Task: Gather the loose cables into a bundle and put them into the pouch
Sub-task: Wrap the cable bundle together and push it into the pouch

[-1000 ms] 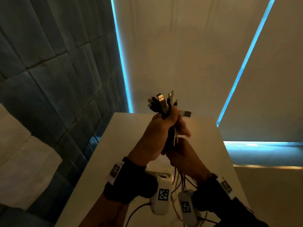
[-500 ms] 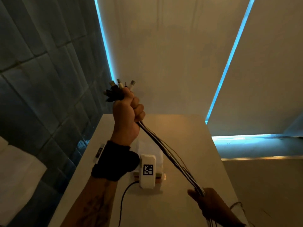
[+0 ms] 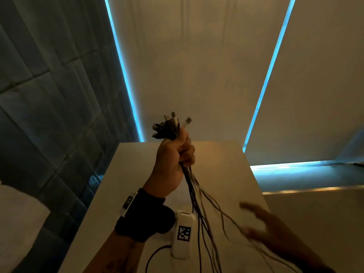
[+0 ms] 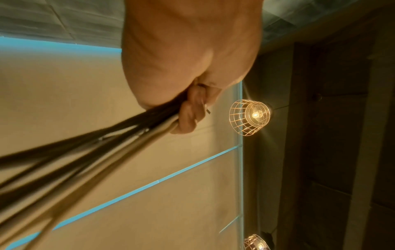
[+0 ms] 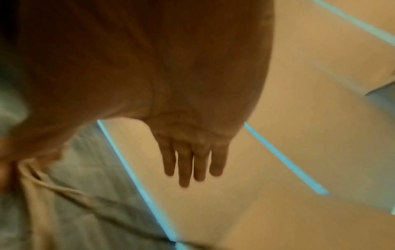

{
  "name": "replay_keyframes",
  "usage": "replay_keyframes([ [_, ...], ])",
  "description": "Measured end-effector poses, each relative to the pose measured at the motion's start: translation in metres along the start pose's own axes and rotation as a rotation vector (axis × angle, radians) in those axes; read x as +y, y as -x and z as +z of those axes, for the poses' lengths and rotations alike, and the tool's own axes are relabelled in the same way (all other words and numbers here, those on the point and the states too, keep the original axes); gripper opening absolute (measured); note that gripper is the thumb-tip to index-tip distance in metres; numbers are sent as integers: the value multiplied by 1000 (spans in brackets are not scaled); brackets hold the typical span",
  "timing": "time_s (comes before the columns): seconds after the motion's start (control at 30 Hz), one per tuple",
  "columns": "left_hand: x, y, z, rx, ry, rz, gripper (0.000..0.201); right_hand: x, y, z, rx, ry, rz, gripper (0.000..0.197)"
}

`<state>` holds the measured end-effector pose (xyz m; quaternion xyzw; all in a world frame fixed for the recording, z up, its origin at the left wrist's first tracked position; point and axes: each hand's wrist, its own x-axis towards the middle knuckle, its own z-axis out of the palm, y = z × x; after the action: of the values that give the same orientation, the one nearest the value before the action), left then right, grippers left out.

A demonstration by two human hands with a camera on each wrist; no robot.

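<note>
The gathering is partly done. The left hand point(image 3: 173, 158), at the centre of the head view, is raised above the bench point(image 3: 226, 166) with its fingers point(image 4: 188, 116) curled tight around the cables point(image 3: 197, 198) just below their plugs. The plugs point(image 3: 169, 125) stick up out of the fist in a cluster, so one end of the bundle is already lined up. Below the fist the cables hang down and fan apart toward the lower right of the frame, loose and not yet coiled or folded.

The right hand point(image 3: 262, 225), blurred at the lower right, has its fingers point(image 5: 192, 162) straight and slightly spread, gripping nothing. Some of the trailing strands pass close by it; whether any touches the hand cannot be told through the blur.

No pouch can be made out with certainty. A pale shape lies on the bench behind the left wrist, mostly hidden by the wrist camera point(image 3: 183, 231), and it may or may not be the pouch.

By my reading, what remains is to collect the hanging lengths, fold or coil them into a compact bundle, and put that into the pouch.
</note>
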<state>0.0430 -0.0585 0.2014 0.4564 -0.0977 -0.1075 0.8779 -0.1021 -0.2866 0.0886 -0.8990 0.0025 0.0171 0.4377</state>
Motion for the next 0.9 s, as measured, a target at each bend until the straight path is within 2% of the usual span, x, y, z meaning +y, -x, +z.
replay_keyframes([
  [0.03, -1, 3, 5, -20, 16, -26, 34, -45, -13, 6, 42, -86, -74, 86],
  [0.1, -2, 9, 16, -43, 28, -56, 29, -86, -45, 11, 8, -125, -158, 85],
  [0.13, -2, 11, 19, -45, 17, -57, 28, -104, -55, 23, -37, -208, -230, 72],
  [0.2, 1, 13, 21, -31, -19, -46, 29, -124, -70, 41, -35, -333, -283, 33],
  [0.23, 2, 13, 19, -22, -44, -38, 30, -124, -74, 47, -23, -404, -292, 25],
  [0.33, 9, 16, 6, -6, -114, -77, 34, -126, -78, 65, -11, -596, -252, 30],
  [0.47, 12, 14, -5, 60, -15, -114, 41, -106, -70, 86, -105, -610, -256, 40],
  [0.57, 14, 10, -14, 139, 52, -111, 45, -72, -53, 92, -263, -642, -44, 55],
  [0.63, 18, 10, -22, 173, 68, -90, 45, -40, -51, 91, -435, -392, 95, 63],
  [0.67, 22, 10, -26, 177, 72, -80, 45, -32, -54, 86, -517, -229, 115, 61],
  [0.7, 24, 9, -30, 173, 75, -77, 44, -23, -58, 81, -538, -146, 98, 53],
  [0.73, 25, 8, -32, 164, 70, -85, 44, -17, -63, 73, -538, -107, 74, 45],
  [0.8, 22, 7, -30, 140, 28, -120, 44, -26, -79, 56, -303, -147, 16, 66],
  [0.87, 13, 6, -21, 115, -42, -148, 42, -64, -89, 45, -136, -275, -160, 60],
  [0.9, 9, 5, -15, 101, -64, -156, 39, -85, -92, 42, -123, -361, -213, 53],
])
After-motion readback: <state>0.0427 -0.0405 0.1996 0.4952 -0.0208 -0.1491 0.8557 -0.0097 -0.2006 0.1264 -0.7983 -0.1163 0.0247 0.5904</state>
